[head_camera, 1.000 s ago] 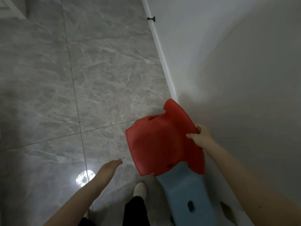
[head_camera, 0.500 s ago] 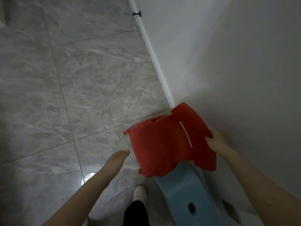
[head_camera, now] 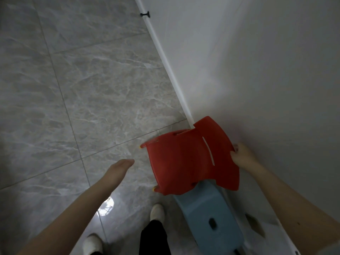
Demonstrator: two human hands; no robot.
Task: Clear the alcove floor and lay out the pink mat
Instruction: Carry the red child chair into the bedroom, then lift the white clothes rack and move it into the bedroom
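A small red plastic chair (head_camera: 185, 159) hangs tilted next to the white wall, low over the tiled floor, its yellow-tipped legs pointing left. My right hand (head_camera: 242, 155) grips the top edge of its backrest. Under it and nearer to me stands a light blue plastic stool or chair (head_camera: 211, 214) against the wall. My left hand (head_camera: 119, 167) hovers over the floor left of the red chair, fingers straight and together, touching nothing. No pink mat is in view.
Grey marble-look floor tiles (head_camera: 82, 98) fill the left and middle. A white wall (head_camera: 257, 70) with a white skirting board (head_camera: 165, 61) runs along the right, with a black doorstop (head_camera: 145, 15) far up. My white shoes (head_camera: 157, 212) show at the bottom.
The red chair has swung down from upright-tilted toward the floor by the wall, its backrest slot now showing. My right hand followed it; my left hand has edged forward slightly.
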